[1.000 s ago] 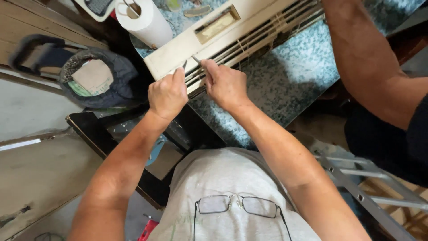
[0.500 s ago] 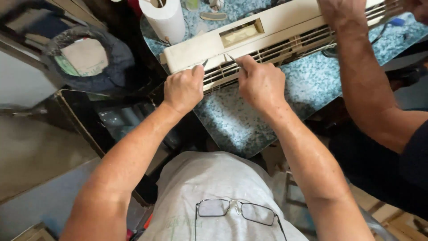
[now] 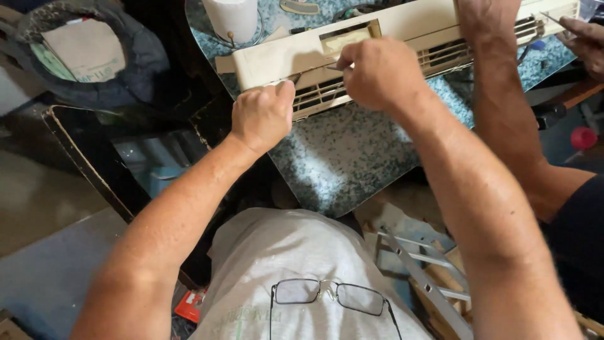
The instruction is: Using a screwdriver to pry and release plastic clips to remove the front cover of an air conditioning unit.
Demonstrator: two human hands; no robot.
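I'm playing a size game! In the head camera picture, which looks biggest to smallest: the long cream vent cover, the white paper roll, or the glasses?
1. Cream vent cover
2. Glasses, though nearness to the camera enlarges them
3. White paper roll, partly cut off, so this ranking against the glasses is unsure

Wearing a light grey T-shirt (image 3: 296, 264) with faint greenish print low on the chest. Hanging from the neckline, a pair of thin metal-framed rectangular glasses (image 3: 330, 296) with clear lenses. Showing both forearms bare from the elbow down, no sleeves reaching them. Wearing no gloves on the left hand (image 3: 263, 116) or right hand (image 3: 380, 72); no watch or rings showing.
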